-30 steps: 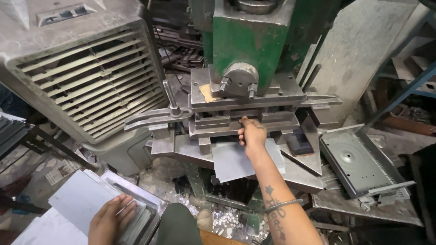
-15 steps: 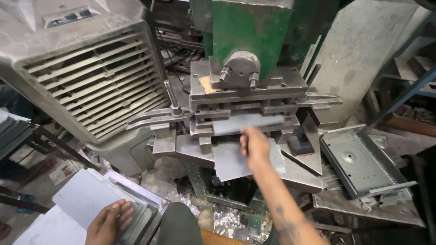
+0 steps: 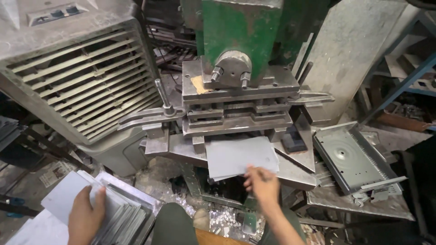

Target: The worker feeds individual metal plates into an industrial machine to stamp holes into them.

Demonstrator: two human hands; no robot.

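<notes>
R hand (image 3: pixel 262 183) pinches grey sheet (image 3: pixel 240 156) at press die (image 3: pixel 238 119) mouth; L hand (image 3: pixel 86 215) flat, unclenched, on blank stack (image 3: pixel 116 213) left of die. Risk: fingers too near the die, sheet skews.

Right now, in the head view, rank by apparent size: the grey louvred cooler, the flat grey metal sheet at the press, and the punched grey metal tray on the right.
1. Grey louvred cooler, clearly largest.
2. Punched grey metal tray.
3. Flat grey metal sheet, touched by the right hand; its size looks close to the tray's, so that order is unsure.
</notes>
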